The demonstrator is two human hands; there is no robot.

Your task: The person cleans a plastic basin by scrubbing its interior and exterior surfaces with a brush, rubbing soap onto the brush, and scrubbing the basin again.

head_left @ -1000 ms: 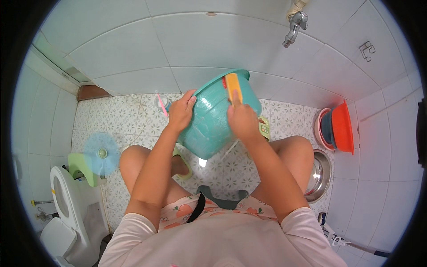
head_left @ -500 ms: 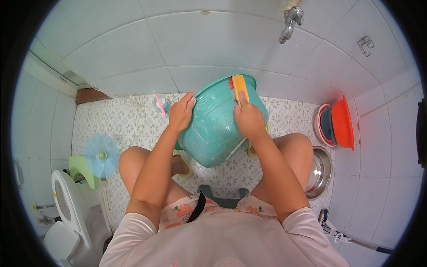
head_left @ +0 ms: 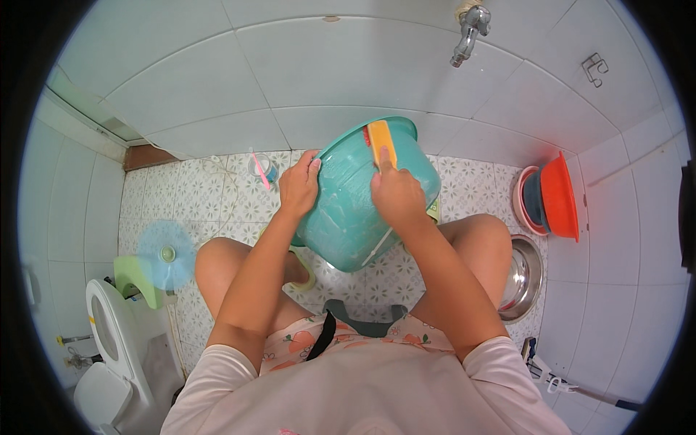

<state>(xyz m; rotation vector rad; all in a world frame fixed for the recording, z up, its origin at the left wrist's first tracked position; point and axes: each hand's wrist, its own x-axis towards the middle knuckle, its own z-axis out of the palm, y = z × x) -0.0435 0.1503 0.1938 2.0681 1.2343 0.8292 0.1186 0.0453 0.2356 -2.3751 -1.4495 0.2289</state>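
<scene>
A large green plastic basin (head_left: 348, 210) is tilted on its side in front of me, its outer wall toward me and streaked with whitish suds. My left hand (head_left: 299, 185) is closed on the basin's rim at its left side. In my right hand (head_left: 399, 196) is a yellow scrub brush (head_left: 381, 143), gripped by its handle. Its red bristles lie against the basin's outer wall close under the upper rim. My right fingers are wrapped round the handle and partly hidden.
A clear cup (head_left: 262, 168) with a pink toothbrush stands beyond my left knee. Stacked basins, the outermost orange (head_left: 560, 197), lean at the right wall near a steel bowl (head_left: 523, 279). A tap (head_left: 471, 35) juts from the wall; a toilet (head_left: 116, 341) and green stool (head_left: 134, 279) are left.
My right hand and the brush have shifted a little to the left along the basin's wall. My left hand keeps its hold on the rim.
</scene>
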